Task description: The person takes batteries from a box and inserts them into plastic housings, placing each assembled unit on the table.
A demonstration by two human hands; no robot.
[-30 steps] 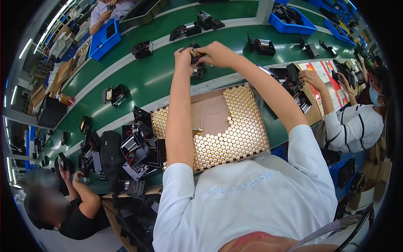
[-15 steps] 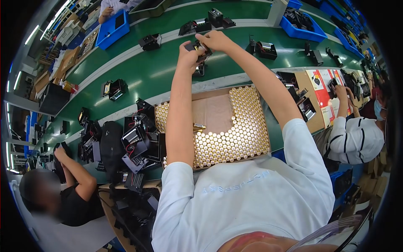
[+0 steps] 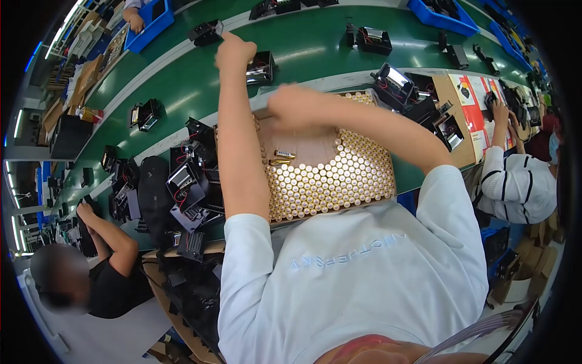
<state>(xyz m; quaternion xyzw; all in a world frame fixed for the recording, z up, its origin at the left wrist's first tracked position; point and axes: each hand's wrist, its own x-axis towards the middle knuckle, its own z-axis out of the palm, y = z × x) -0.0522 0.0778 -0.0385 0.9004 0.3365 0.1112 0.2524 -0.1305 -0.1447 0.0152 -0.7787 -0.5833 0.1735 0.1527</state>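
Note:
My left hand [image 3: 235, 53] is stretched far forward over the green bench, fingers curled at the near edge of a black plastic housing [image 3: 206, 32]. Its fingertips are partly hidden. Just right of that hand, another black housing [image 3: 259, 68] with a shiny metal part sits on the bench. My right hand [image 3: 298, 108], blurred by motion, is above the cardboard box [image 3: 312, 144] at its far side. Many upright battery cells [image 3: 330, 185] with pale round tops fill the near and right parts of this box. Loose cells [image 3: 280, 160] lie on its bare bottom.
Black housings with red wires are piled left of the box [image 3: 188, 182], beside a black bag [image 3: 154, 194]. More housings [image 3: 397, 85] stand at its right. Blue bins [image 3: 445, 18] are at the back. People work at left [image 3: 109, 249] and right [image 3: 515, 188].
My hands were together on a black housing; now they are apart. The left has moved forward and left, the right back over the box. The camera view has shifted too.

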